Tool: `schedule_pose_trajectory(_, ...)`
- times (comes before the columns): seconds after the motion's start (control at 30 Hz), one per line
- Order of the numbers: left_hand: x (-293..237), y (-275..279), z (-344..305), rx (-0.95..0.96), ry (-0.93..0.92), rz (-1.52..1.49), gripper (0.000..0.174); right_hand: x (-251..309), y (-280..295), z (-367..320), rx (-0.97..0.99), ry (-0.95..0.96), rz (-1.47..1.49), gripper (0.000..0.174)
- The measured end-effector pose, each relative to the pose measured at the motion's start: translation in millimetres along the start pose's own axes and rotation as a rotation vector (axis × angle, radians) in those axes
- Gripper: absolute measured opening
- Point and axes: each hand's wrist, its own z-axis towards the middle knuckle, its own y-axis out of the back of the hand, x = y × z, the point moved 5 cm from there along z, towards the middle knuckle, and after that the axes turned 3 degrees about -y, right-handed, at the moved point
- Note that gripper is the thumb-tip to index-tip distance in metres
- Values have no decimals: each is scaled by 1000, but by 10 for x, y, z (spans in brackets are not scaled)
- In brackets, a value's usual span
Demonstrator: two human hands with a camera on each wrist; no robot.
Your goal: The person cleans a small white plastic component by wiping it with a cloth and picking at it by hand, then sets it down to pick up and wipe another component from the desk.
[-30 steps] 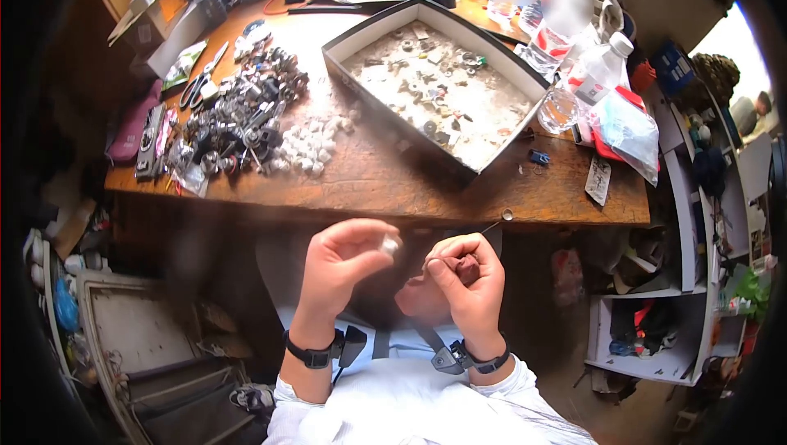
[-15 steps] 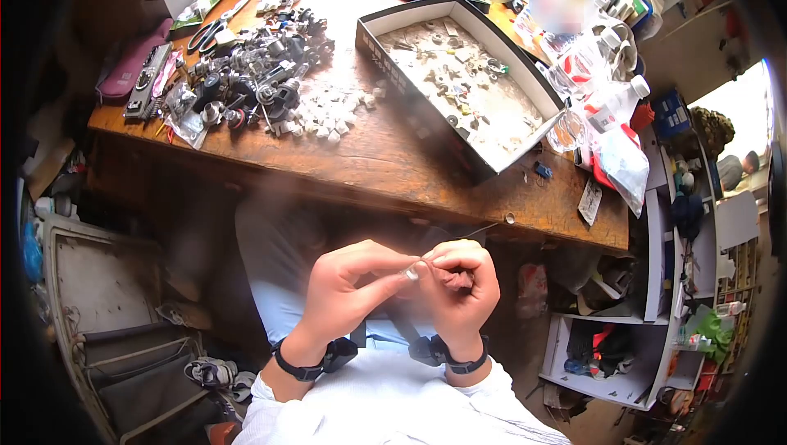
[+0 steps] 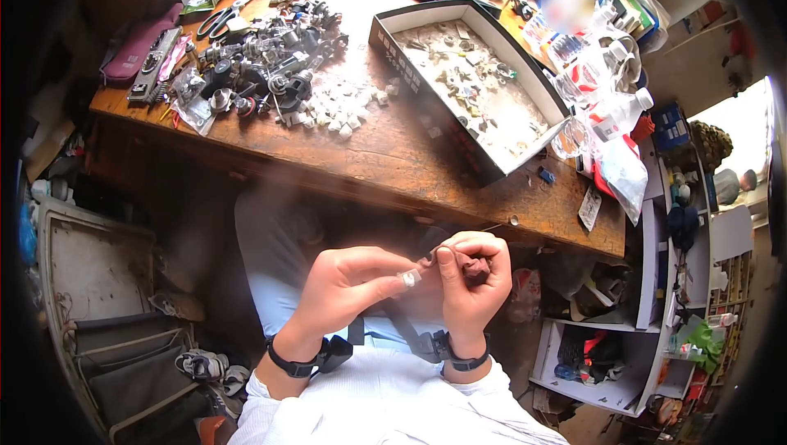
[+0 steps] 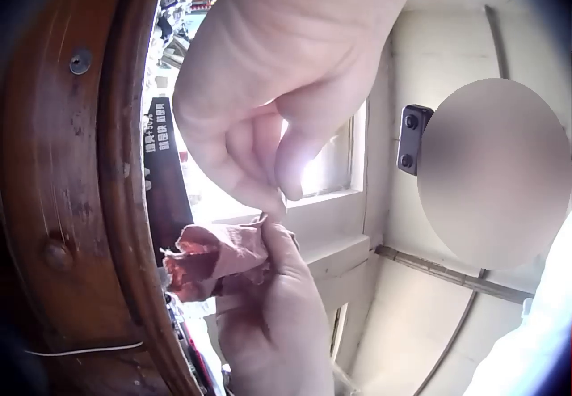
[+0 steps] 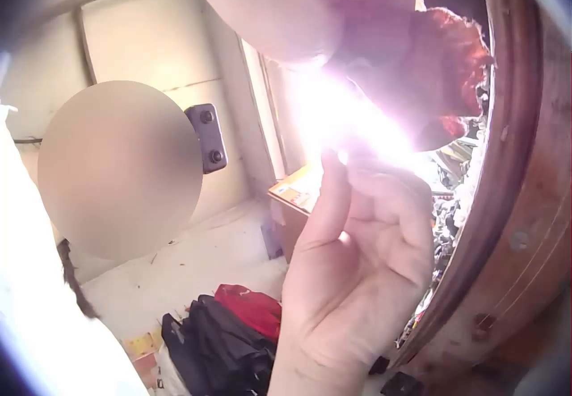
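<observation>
In front of the table's near edge, my left hand [image 3: 348, 285] pinches a small white piece [image 3: 411, 278] between thumb and fingers. My right hand [image 3: 479, 285] grips a crumpled reddish-brown cloth [image 3: 477, 268], its thumb pressed on top. The left fingertips are close beside the right hand, near a fold of the cloth. In the left wrist view the cloth [image 4: 219, 257] sticks out from the right hand's grip. Glare hides the fingertips in the right wrist view, where the left hand [image 5: 362, 262] shows below. Several similar white pieces [image 3: 340, 104] lie piled on the table.
The wooden table [image 3: 352, 158] carries a heap of small metal and black parts [image 3: 270, 59], scissors [image 3: 232, 12] and a shallow black-sided box [image 3: 459, 129] of loose bits. Plastic bottles [image 3: 615, 117] stand at right. A white shelf unit [image 3: 598, 355] is right of my legs.
My left hand, with the white piece, has come in from the left to meet the right hand, then drawn slightly apart. The head view has shifted. The right hand keeps its grip on the cloth.
</observation>
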Motion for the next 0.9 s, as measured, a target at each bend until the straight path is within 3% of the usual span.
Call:
schedule_pose_trajectory(0.27, 1, 33, 13, -21, -12, -63, 16, -227, 50, -48, 4, -342, 299, 17)
schedule_pose_trajectory(0.4, -10, -26, 10, 60, -35, -41, 18, -271, 45, -61, 13, -367, 350, 17)
schedule_pose_trajectory(0.6, 19, -5, 28, 18, 28, 13, 17, -290, 40, -36, 85, -346, 384, 21)
schedule_pose_trajectory(0.7, 19, 61, 19, 9, 194, -147, 22, -309, 94, -12, 89, -299, 270, 24)
schedule_pose_trajectory(0.87, 84, 103, 17, 25, 241, -357, 26, -219, -19, 5, 99, -264, 266, 36)
schedule_pose_trajectory(0.9, 72, 115, 22, -28, 237, -373, 23, -225, -26, -9, 108, -270, 272, 48)
